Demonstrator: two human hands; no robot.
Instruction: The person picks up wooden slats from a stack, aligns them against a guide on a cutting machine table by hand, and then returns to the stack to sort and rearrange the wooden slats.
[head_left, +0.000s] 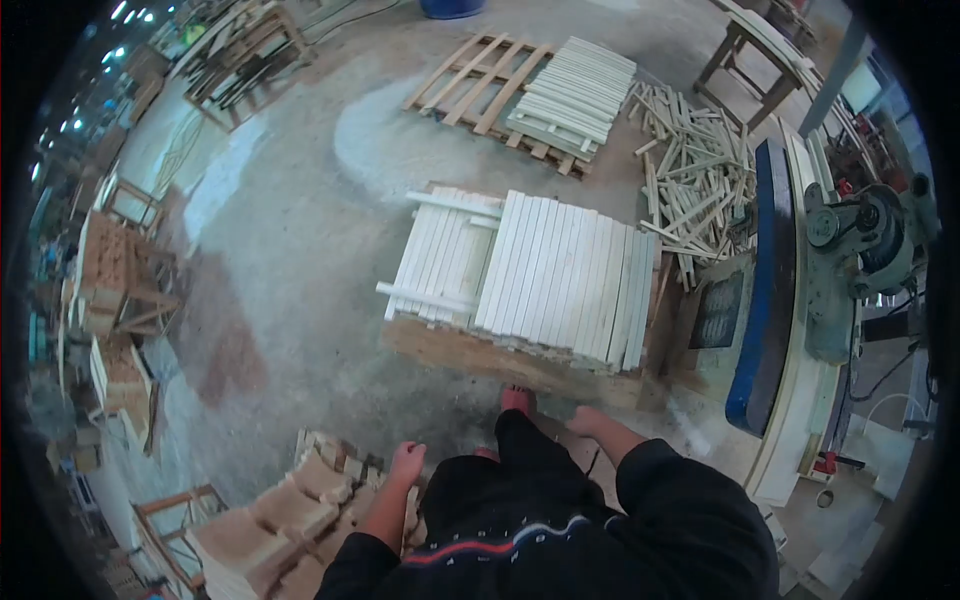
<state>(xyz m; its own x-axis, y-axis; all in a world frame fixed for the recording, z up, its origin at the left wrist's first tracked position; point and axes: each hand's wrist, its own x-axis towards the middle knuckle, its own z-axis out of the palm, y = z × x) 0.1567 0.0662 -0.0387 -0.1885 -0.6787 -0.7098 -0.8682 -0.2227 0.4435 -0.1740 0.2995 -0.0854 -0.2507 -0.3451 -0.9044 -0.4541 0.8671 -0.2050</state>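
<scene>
Both arms hang low at my sides. My left hand (408, 462) has its fingers curled, above the floor and near a stack of curved wooden pieces (290, 510). My right hand (586, 421) is curled too, close to the front edge of a low wooden platform (500, 358); nothing shows in it. On that platform lies a wide stack of pale wooden strips (560, 270), with a lower row of strips (440, 250) to its left. Two pale strips lie crosswise on the lower row. Neither hand touches the strips.
A belt machine (768, 290) with a blue edge stands at the right. Behind the platform are a pallet (480, 80), stacked strips (575, 95) and a loose strip pile (700, 165). A wooden table (750, 60) is at the back right, wooden furniture (110, 270) at the left.
</scene>
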